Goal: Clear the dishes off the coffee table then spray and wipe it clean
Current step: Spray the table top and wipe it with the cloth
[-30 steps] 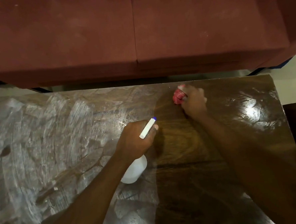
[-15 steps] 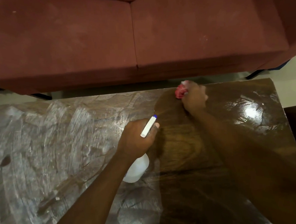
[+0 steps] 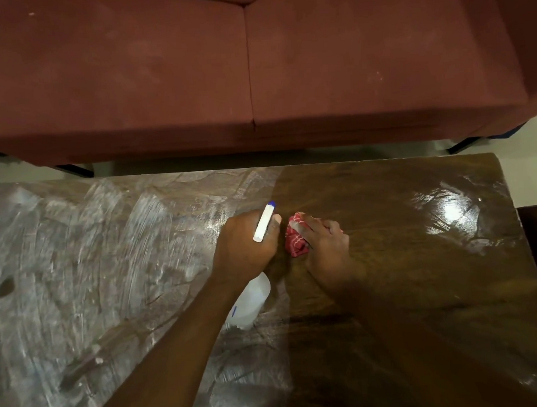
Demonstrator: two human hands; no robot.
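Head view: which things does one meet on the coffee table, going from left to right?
White streaky smears → left hand gripping the spray bottle → red cloth → right hand holding it → bright light reflection.

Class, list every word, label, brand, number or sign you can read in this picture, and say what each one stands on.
No text here can be read.
spray bottle: a small blue mark on its side, too small and blurred to read.
red cloth: only a pattern of white lines, no lettering.
coffee table and sofa: no lettering shows.
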